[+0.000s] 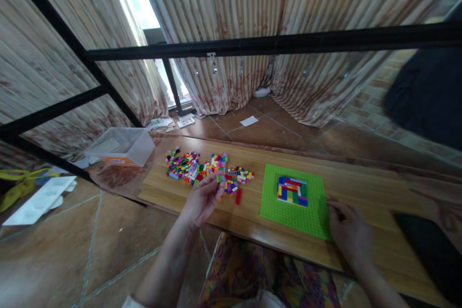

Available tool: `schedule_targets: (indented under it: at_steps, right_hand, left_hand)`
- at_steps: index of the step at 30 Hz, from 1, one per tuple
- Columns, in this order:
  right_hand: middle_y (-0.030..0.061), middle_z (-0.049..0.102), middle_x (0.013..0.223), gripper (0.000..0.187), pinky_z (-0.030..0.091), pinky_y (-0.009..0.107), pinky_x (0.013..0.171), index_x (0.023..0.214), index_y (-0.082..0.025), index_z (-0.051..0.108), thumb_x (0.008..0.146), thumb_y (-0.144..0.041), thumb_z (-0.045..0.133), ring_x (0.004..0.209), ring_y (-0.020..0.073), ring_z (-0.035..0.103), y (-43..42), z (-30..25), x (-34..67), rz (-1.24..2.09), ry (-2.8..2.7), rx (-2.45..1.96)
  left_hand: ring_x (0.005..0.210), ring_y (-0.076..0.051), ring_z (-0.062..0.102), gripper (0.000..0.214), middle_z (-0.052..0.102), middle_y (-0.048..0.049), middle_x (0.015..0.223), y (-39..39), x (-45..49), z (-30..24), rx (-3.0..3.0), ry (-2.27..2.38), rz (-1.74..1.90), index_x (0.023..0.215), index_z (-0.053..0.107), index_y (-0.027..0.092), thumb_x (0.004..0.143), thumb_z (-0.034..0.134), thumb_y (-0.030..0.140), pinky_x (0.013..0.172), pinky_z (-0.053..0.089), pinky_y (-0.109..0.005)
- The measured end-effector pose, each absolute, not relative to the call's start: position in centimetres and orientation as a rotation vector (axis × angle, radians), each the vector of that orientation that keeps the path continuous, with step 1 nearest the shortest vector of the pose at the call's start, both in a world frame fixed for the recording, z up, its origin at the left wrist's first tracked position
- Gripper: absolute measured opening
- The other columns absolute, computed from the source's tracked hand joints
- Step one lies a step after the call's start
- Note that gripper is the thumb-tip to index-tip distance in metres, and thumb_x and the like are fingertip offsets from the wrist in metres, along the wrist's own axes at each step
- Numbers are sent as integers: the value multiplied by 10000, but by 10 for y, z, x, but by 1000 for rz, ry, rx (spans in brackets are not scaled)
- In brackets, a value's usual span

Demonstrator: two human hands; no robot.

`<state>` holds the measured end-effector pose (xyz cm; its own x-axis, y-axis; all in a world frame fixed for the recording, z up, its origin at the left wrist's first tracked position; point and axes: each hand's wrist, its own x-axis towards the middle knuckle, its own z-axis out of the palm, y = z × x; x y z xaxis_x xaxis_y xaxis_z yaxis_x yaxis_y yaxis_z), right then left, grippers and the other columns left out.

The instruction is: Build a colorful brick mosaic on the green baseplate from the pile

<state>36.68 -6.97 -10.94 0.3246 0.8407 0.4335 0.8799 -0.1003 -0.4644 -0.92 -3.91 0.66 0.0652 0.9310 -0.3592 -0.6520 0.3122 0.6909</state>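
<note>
My left hand [205,197] is raised over the front of a pile of small colourful toy bricks [184,166]. Its thumb and fingers pinch a small toy brick [220,179] that looks green and blue. A long red brick [238,196] lies just right of that hand. On the bright green baseplate [269,202] sits a low, roughly square build of multicoloured bricks [293,191], with a white row along its front. My right hand [350,231] rests at the baseplate's right edge, fingers curled in. Whether anything is inside those fingers is hidden.
The wooden board [231,224] carries bricks and baseplate. A dark flat object [429,250] lies at its right end. Behind left stands a clear plastic box [124,147]. A black metal rail [252,47] crosses beyond, before curtains [231,5]. Papers [249,121] lie on the tiled floor.
</note>
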Motion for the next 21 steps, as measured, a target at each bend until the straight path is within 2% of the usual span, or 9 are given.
schedule_targets:
  at_steps: [6, 8, 11, 13, 15, 21]
  right_hand:
    - [132, 692, 912, 378, 483, 374, 724, 905, -153, 691, 848, -449, 463, 799, 248, 624, -69, -105, 369, 97, -1299, -1857]
    - [128, 684, 883, 384, 486, 376, 731, 922, -143, 687, 853, -459, 479, 774, 235, 618, -73, -88, 354, 135, -1228, -1795]
    - [104, 683, 964, 343, 489, 367, 785, 971, -178, 684, 870, -461, 519, 834, 214, 622, -84, -47, 308, 314, -1241, -1633]
    - [76, 683, 1025, 288, 487, 351, 836, 1025, -220, 681, 881, -429, 547, 915, 200, 626, -93, -19, 270, 501, -1293, -1463]
    - [49, 686, 1005, 251, 490, 330, 841, 1056, -247, 675, 878, -394, 576, 912, 182, 627, -100, 1, 238, 632, -1346, -1333]
    - [29, 702, 940, 180, 504, 289, 793, 976, -259, 710, 891, -345, 577, 896, 170, 638, -106, 13, 211, 756, -1224, -1245]
  left_hand:
    - [738, -73, 663, 256, 697, -25, 832, -51, 23, 20, 658, 947, 1205, 969, 699, 127, 723, 670, 63, 717, 545, -140]
    - [726, -89, 658, 257, 699, -24, 831, -56, 35, 21, 890, 1068, 1201, 1011, 692, 144, 755, 667, 128, 710, 549, -178]
    - [799, -130, 662, 243, 704, -38, 910, -62, 52, 21, 1350, 1241, 1176, 1048, 684, 183, 814, 622, 193, 758, 551, -249]
    - [895, -156, 656, 226, 697, -44, 984, -67, 62, 22, 1687, 1291, 1150, 1044, 683, 209, 840, 589, 189, 823, 539, -285]
    - [958, -166, 642, 238, 689, -43, 1015, -72, 71, 22, 1957, 1290, 1134, 1050, 673, 224, 855, 555, 154, 870, 526, -304]
    - [915, -141, 633, 234, 659, -44, 984, -88, 85, 27, 2234, 1235, 1186, 1069, 625, 207, 869, 544, 116, 826, 542, -261]
